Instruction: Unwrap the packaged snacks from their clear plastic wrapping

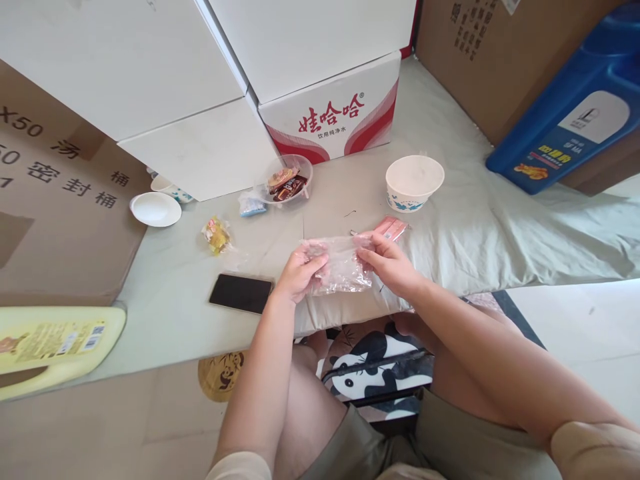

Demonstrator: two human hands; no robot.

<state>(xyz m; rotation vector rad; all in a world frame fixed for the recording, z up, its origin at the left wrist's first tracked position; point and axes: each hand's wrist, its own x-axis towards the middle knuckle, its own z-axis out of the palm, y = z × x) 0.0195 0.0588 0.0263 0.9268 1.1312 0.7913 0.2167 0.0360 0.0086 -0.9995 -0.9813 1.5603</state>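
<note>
A clear plastic bag (pixel 343 265) is stretched between my two hands, just above the front edge of the cloth-covered surface. My left hand (pixel 301 270) pinches its left side between thumb and fingers. On the opposite side, my right hand (pixel 387 262) grips the bag near its upper corner. Behind the right hand lies a flat pink packet (pixel 392 228), partly hidden by it. A black phone (pixel 241 293) rests to the left of my left hand. Farther left is a yellow wrapped snack (pixel 217 235).
A paper bowl (pixel 411 193) stands behind my right hand. A clear round bowl (pixel 306 193) holds several wrapped snacks, beside a small blue-and-white packet (pixel 252 205). A white bowl (pixel 156 209) sits at left. Cartons (pixel 333 113), a blue jug (pixel 555 127) and a yellow jug (pixel 60 340) border the surface.
</note>
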